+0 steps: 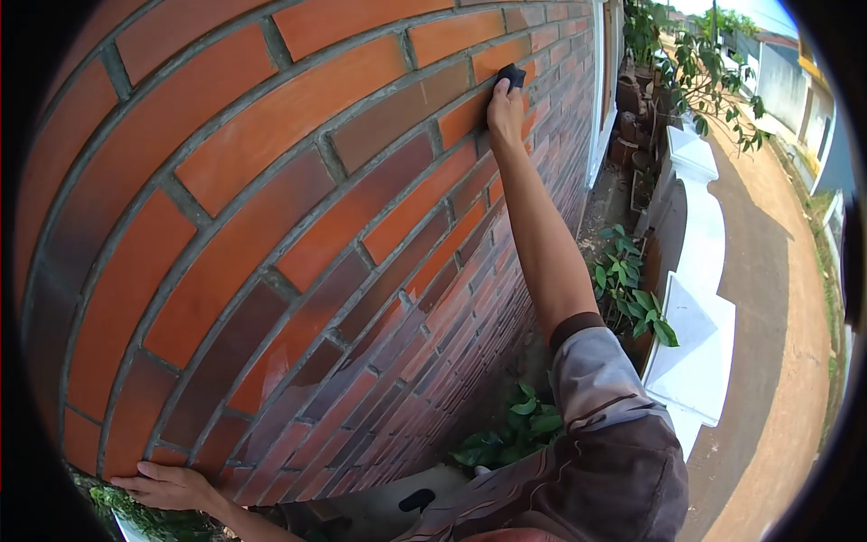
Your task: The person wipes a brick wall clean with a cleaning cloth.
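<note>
A red brick wall [298, 226] with grey mortar joints fills most of the head view. My right hand [504, 113] reaches far up and presses a small black block [512, 75] against a brick high on the wall. My left hand [172, 486] lies flat with fingers spread on the bottom bricks at the lower left and holds nothing. My right arm runs down to a grey and brown sleeve [605, 434].
Green plants [628, 285] grow at the wall's foot, with more leaves [515, 434] lower down. A low white wall [700, 298] runs beside them. Clay pots [628, 95] stand farther along. A dirt road [786, 298] lies to the right.
</note>
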The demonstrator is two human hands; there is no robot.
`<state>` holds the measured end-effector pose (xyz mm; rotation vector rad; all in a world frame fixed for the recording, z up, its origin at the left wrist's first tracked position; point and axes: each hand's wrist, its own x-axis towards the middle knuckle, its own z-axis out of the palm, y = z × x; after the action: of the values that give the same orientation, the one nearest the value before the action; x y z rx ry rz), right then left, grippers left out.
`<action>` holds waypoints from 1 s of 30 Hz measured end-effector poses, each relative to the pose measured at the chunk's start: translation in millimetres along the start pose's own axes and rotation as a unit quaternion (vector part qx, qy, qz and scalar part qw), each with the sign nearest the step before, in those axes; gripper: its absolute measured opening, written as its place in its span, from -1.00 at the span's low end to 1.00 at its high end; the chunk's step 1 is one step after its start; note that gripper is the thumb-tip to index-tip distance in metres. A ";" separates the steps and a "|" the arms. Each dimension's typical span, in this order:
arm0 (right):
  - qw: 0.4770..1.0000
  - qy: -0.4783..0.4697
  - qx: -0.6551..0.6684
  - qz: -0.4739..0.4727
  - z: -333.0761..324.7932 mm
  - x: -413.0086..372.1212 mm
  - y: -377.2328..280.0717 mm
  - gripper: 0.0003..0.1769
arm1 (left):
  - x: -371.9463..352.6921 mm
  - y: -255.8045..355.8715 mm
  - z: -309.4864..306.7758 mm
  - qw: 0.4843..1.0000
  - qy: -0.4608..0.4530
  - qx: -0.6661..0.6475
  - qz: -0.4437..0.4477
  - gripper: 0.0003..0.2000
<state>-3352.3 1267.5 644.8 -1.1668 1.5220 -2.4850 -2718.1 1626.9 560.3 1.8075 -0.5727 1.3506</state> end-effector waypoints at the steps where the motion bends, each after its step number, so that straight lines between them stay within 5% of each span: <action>1: 0.998 -0.015 -0.051 0.013 2.5 16.7 -9.8 -0.49 | 0.2 0.7 1.0 1.000 0.000 -0.002 -0.005 -0.32; 5: 0.980 -0.040 -0.156 -0.115 13.9 10.1 -30.1 -0.48 | 1.5 1.7 -2.0 1.000 0.004 -0.008 0.013 -0.32; 8: 0.965 -0.023 -0.119 -0.233 11.3 -7.1 -4.1 -0.49 | 0.9 6.7 -3.9 1.000 0.007 -0.001 0.014 -0.32; 12: 0.991 -0.104 -0.004 -0.080 -3.0 11.9 -40.1 -0.52 | 3.1 10.5 -7.4 1.000 0.011 -0.011 0.023 -0.32; 15: 0.980 -0.066 -0.112 -0.152 9.0 9.9 -35.2 -0.50 | 2.7 8.5 -7.0 1.000 0.009 -0.009 0.028 -0.31; 18: 0.960 -0.062 -0.103 -0.252 10.9 -35.7 -36.3 -0.42 | 2.1 7.1 -3.7 0.999 0.016 -0.008 0.027 -0.31; 24: 0.974 -0.110 -0.079 -0.179 -16.3 -145.7 -42.0 -0.42 | 1.9 8.1 -3.4 0.999 0.027 -0.012 0.022 -0.30; 26: 0.957 -0.139 -0.076 -0.242 -22.4 -203.6 -66.3 -0.44 | 1.0 7.9 -3.9 0.999 0.032 -0.013 0.020 -0.31; 30: 0.866 -0.331 0.012 -0.374 -43.3 -341.3 -119.5 -0.33 | 1.4 4.8 -4.4 0.996 0.056 -0.034 0.053 -0.34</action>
<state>-3088.0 1487.7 525.2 -2.6270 0.9296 -1.9538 -2723.6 1627.8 563.7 1.6558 -0.6538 1.4760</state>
